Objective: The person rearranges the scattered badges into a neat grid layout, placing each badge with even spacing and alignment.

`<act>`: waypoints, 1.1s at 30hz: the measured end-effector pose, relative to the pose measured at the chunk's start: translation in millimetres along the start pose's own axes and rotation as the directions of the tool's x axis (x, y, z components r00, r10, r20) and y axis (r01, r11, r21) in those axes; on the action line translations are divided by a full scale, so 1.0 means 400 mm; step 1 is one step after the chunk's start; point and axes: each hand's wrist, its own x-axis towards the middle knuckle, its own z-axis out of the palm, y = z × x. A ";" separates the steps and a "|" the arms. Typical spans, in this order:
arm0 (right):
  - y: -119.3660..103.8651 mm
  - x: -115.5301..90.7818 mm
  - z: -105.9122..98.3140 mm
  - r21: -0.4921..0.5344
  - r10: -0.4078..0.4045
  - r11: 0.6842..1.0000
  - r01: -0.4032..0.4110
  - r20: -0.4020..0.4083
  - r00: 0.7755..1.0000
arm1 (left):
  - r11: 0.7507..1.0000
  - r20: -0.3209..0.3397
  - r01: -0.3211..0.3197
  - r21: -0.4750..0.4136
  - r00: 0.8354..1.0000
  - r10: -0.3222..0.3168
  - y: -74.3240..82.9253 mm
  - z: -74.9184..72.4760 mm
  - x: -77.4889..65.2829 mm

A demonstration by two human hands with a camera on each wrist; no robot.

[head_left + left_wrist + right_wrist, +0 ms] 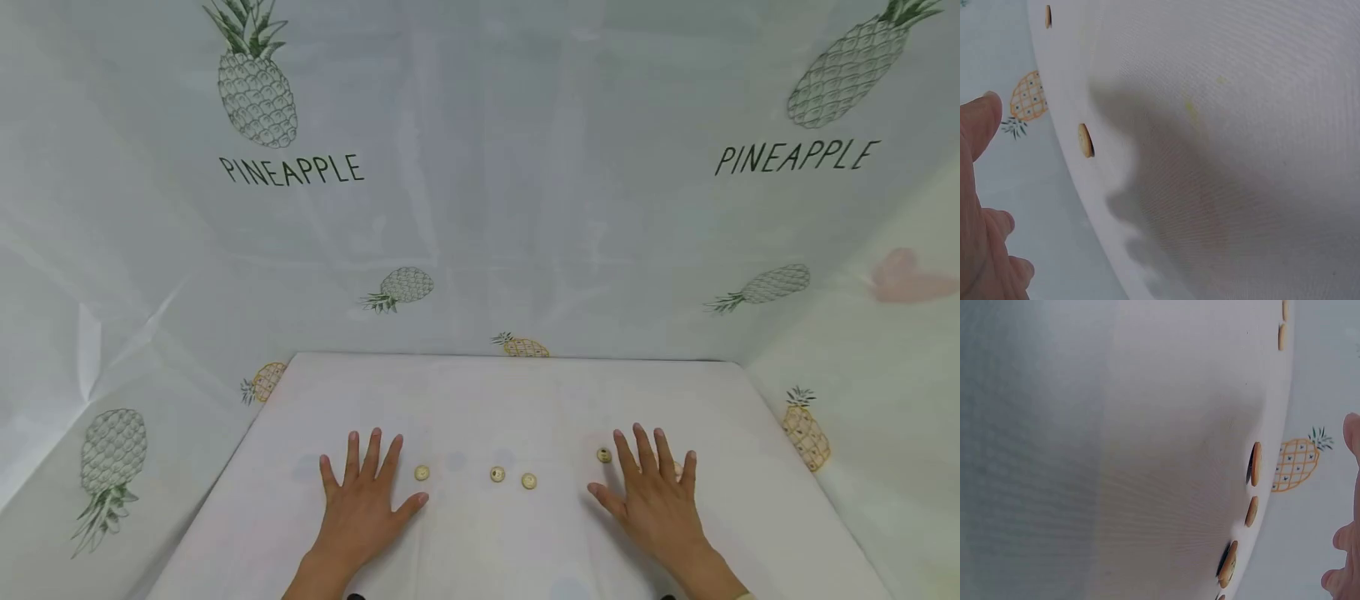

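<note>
My left hand (pixel 360 517) is spread palm down over the left part of the white-covered table, holding nothing. Just right of its fingers lies a small round wooden disc (pixel 422 472) with faint markings, also visible as a thin disc (pixel 1086 140) in the left wrist view. Two more such discs, one (pixel 497 474) and another (pixel 529 481), lie between the hands. On the right, my other hand (pixel 660 508) has its fingers spread and casts a shadow below. A disc (pixel 603 455) lies left of its index finger; another disc (pixel 678 471) shows partly behind its fingers.
The table (pixel 480 400) has a pale cloth with faint coloured spots. Behind and beside it hangs a pineapple-printed sheet (pixel 480 208) that forms walls. In the right wrist view several discs (pixel 1256 464) stand in a line near the far edge.
</note>
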 end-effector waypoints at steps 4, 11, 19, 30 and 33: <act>-0.003 0.001 -0.004 0.008 0.006 1.000 -0.006 0.016 1.000 | 1.000 0.008 0.005 0.003 1.000 -0.005 0.000 -0.001 0.001; 0.001 -0.005 0.006 0.029 0.008 1.000 -0.008 0.001 1.000 | 1.000 0.014 -0.011 -0.014 1.000 0.011 0.002 0.009 0.001; 0.019 0.017 0.015 0.026 -0.042 0.999 0.043 -0.031 0.999 | 0.997 0.002 -0.047 -0.060 0.999 0.047 -0.013 0.027 0.022; -0.007 0.047 0.016 -0.029 -0.206 0.979 0.204 -0.142 0.968 | 0.987 0.029 0.015 -0.159 1.000 -0.010 0.010 0.056 0.084; -0.023 0.052 0.012 -0.039 -0.218 0.976 0.214 -0.122 0.968 | 0.985 0.055 0.039 -0.169 0.998 -0.030 0.013 0.066 0.089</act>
